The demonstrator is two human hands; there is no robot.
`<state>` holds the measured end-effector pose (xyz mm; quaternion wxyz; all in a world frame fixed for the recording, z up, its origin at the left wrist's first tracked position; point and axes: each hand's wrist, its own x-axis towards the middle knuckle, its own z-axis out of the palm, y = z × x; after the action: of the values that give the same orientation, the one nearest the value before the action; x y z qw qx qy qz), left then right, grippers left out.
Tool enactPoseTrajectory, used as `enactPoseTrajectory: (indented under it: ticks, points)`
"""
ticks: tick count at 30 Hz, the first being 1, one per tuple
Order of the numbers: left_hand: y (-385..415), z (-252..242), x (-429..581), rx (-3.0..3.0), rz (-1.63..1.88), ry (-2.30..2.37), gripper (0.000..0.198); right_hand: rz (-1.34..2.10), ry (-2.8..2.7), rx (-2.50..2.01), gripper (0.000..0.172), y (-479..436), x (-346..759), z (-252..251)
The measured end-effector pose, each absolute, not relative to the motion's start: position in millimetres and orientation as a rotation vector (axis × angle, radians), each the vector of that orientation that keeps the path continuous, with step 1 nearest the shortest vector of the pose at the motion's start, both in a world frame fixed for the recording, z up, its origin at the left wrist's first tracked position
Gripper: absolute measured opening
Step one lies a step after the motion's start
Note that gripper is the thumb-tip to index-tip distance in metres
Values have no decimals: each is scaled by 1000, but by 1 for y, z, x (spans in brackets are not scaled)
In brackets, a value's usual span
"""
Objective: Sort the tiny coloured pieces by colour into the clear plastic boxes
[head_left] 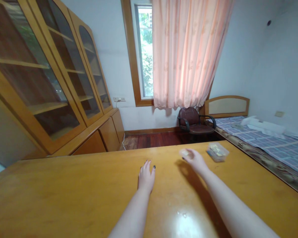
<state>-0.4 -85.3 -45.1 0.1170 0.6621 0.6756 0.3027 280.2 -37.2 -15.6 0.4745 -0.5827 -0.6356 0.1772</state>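
My left hand lies on the yellow wooden table with its fingers stretched forward, holding nothing. Above the table to the right, my right hand is closed on a small, pale, see-through object; blur hides its exact kind. A shadow falls on the wood beneath that hand. Just right of my right hand sits a clear plastic box, with pale yellowish contents showing and something dark blue at its left side. The box and the right hand are apart.
A tall wooden cabinet with glass doors stands on the left. Past the table's far edge are a brown armchair and a pink curtain. A bed with a checked blue cover runs along the right.
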Motion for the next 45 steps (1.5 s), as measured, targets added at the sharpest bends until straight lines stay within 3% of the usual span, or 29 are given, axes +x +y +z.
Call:
enactPoseTrajectory:
  ticks: [4, 9, 18, 27, 39, 45]
  points:
    - [-91, -40, -11, 2087, 1092, 1465, 46, 1050, -1545, -1099, 48, -68, 186, -52]
    - [-93, -41, -8, 2157, 771, 1209, 44, 1169, -1595, -979, 51, -80, 158, -70]
    - [-83, -38, 1, 2024, 861, 1112, 44, 1485, -1119, -811, 74, -72, 171, -60]
    - [-92, -31, 10, 2153, 946, 1264, 44, 1532, -1129, -827, 46, -75, 168, -49]
    - [-108, -15, 35, 2364, 417, 1798, 34, 1353, -965, -1074, 48, -74, 155, -51]
    - [-106, -14, 31, 2334, 469, 1733, 35, 1332, -1014, -1066, 45, -75, 157, -53]
